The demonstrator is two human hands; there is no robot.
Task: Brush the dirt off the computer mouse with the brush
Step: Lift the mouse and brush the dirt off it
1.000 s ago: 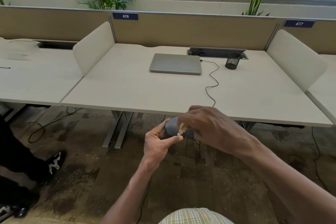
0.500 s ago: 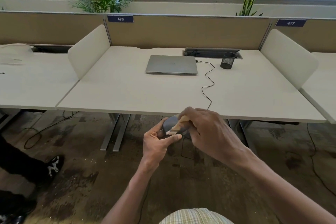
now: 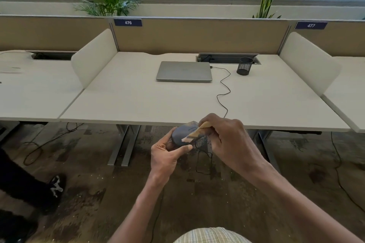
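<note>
Left grip (image 3: 167,156) curled round the mouse (image 3: 184,134), thumb along its near side, fingers tucked under at the left. Right grip (image 3: 227,140) pinching the brush (image 3: 195,132) by its pale wooden handle, fingers closed over the far end. Both held in mid-air at frame centre, just below the front edge of the desk (image 3: 138,104), over the floor. Mouse tilted, long axis running from lower left to upper right, rounded back turned up toward the camera. Brush laid across that back, handle slanting up to the right into the right grip, tip down at the mouse's near right flank, touching or very nearly so; bristles too blurred to make out. Cable (image 3: 223,89) trailing from the laptop (image 3: 183,71) across the desk and down below the hands. Next stroke likely along the slant of the handle, toward lower left, right grip working, left merely steadying.
</note>
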